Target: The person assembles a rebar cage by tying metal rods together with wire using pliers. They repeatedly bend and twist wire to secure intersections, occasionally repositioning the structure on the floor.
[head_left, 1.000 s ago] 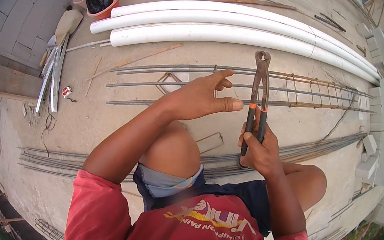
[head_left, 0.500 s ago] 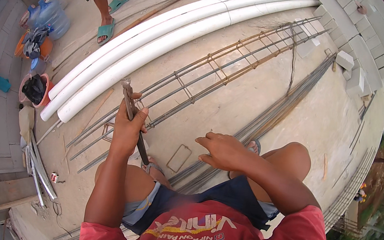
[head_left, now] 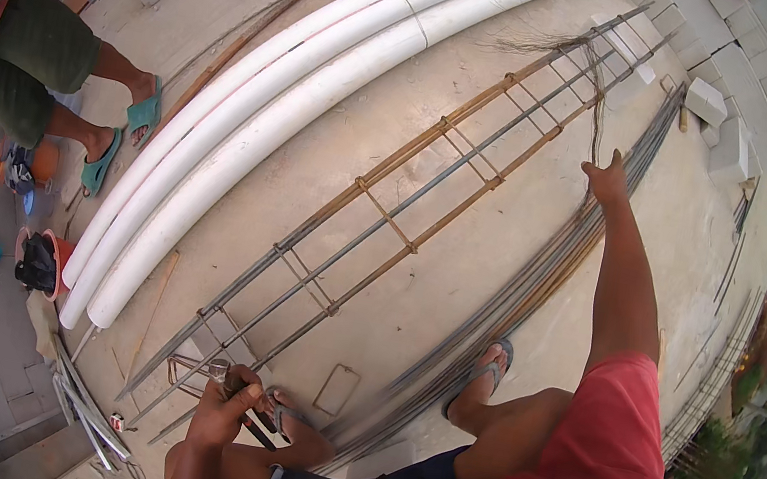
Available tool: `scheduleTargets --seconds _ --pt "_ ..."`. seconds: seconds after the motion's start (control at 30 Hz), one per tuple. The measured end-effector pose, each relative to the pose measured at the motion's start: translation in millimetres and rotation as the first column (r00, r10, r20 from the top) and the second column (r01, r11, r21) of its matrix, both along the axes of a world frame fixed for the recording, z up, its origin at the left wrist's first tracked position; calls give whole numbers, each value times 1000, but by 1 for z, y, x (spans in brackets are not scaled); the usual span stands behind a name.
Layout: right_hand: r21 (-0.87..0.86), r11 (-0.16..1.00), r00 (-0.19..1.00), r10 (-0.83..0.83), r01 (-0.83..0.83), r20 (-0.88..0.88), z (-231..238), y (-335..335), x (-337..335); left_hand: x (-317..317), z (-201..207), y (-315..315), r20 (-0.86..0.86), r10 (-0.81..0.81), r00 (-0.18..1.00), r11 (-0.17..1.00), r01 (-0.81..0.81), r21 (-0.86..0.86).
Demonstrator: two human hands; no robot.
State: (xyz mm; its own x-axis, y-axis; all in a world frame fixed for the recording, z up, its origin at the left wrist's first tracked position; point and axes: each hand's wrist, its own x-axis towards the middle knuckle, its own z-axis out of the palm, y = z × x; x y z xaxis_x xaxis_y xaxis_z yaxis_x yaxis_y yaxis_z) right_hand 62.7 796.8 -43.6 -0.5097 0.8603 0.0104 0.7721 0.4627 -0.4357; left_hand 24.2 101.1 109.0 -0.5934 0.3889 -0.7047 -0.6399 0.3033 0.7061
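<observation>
Low by my left knee, my left hand (head_left: 223,413) is closed around metal pincers (head_left: 256,426), their head showing above the fist. My right arm is stretched far forward. At its end my right hand (head_left: 608,183) has thumb and forefinger apart, beside the lower end of a bundle of thin tie wire (head_left: 597,103). Whether the fingers touch the wire, I cannot tell. That wire hangs over the far end of a long rebar cage (head_left: 413,247), made of rusty and grey bars with rectangular stirrups. A loose stirrup (head_left: 337,389) lies near my foot.
Long white pipes (head_left: 259,133) lie left of the cage. A stack of loose rebar (head_left: 505,301) runs along its right, by my sandalled foot. White blocks (head_left: 728,150) stand at the far right. Another person in green sandals (head_left: 143,113) stands at the left, near buckets (head_left: 45,264).
My right hand has gone from in front of my lap far forward to the tie wire. My left hand, with the pincers, has lowered towards my knee. The other person appears farther left.
</observation>
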Motion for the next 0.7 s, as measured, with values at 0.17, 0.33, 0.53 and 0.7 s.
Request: scheduleTargets --seconds 0.17,0.33,0.53,0.7 --pt "160 980 993 -119 122 -28 -49 61 -28 -14 -8 36 220 -177 959 984 172 40" --pt "-100 992 979 -91 73 -184 -45 39 -65 -1 -24 65 416 -203 886 978 161 134" --pt "-351 936 915 -172 36 -364 112 -8 -44 0 -13 134 404 -112 908 986 52 156" --pt "-296 947 941 -209 127 -264 170 27 3 -27 95 258 288 -23 957 973 -45 225"
